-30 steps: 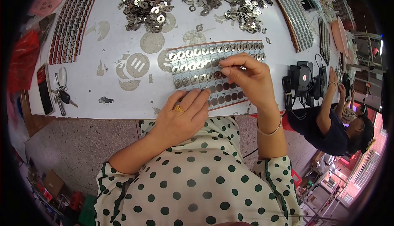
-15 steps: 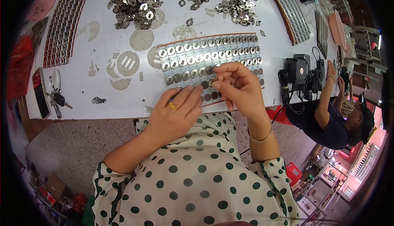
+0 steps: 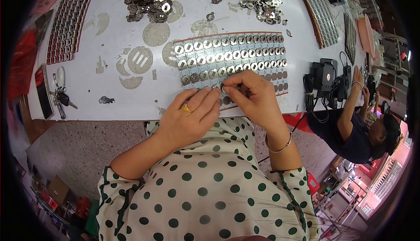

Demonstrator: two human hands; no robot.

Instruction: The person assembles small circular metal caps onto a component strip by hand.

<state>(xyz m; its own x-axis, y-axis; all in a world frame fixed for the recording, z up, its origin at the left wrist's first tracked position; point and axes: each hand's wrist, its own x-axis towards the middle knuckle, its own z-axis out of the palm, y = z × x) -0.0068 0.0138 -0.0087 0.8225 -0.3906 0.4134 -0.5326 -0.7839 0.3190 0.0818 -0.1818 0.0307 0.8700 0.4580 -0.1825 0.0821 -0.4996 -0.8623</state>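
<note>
A flat panel (image 3: 227,35) lies before me, set with rows of round metal discs; the far rows are shiny with dark square centres, while several nearer ones are dull and dark. My left hand (image 3: 188,114), with a gold ring, rests on its near edge, fingers extended side by side and fingertips touching the discs. Just right of those fingertips, my right hand (image 3: 253,98) pinches a small round metal disc (image 3: 224,88) between thumb and index finger, low over the near rows. My fingers hide part of these rows.
Loose metal pieces (image 3: 151,2) are heaped at the far side. Similar filled panels stand at far left (image 3: 70,22) and far right (image 3: 317,11). Keys (image 3: 62,98) lie at left; black adapters with cables (image 3: 323,79) at right. Another person (image 3: 341,127) works beyond the right side.
The table and panel appear shifted slightly right and up in view. My right hand has come down closer to my left fingertips, its pinch now low at the near rows.
</note>
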